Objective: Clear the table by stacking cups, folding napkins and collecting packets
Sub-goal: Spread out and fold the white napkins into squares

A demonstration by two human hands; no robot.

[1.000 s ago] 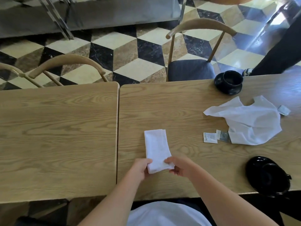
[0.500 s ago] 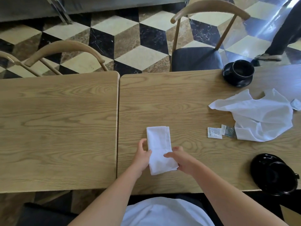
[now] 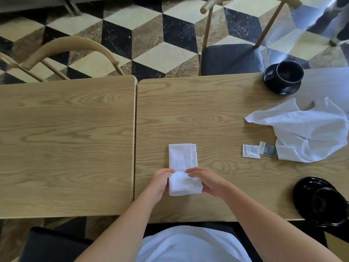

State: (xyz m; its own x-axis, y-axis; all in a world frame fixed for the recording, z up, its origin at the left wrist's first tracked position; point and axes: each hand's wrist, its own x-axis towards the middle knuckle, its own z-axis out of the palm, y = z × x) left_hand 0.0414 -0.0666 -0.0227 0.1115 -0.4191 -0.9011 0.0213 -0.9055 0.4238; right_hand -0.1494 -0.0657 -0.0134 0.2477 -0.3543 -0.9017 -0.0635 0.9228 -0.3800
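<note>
Napkin-folding is the step in hand. The white cloth napkin, folded to a narrow strip [image 3: 182, 167], lies at lower centre on the light wooden desk [image 3: 217, 118], long axis running up-frame. The left hand [image 3: 160, 181] and right hand [image 3: 205, 181] pinch its near end, doubled over. Next, I judge, that fold needs carrying toward the far end.

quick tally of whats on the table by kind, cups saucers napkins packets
cups: 2, far cup, near cup
saucers: 2, far saucer, near saucer
napkins: 2, folded napkin, loose napkin
packets: 2, white packet, dark packet
total: 8
</note>
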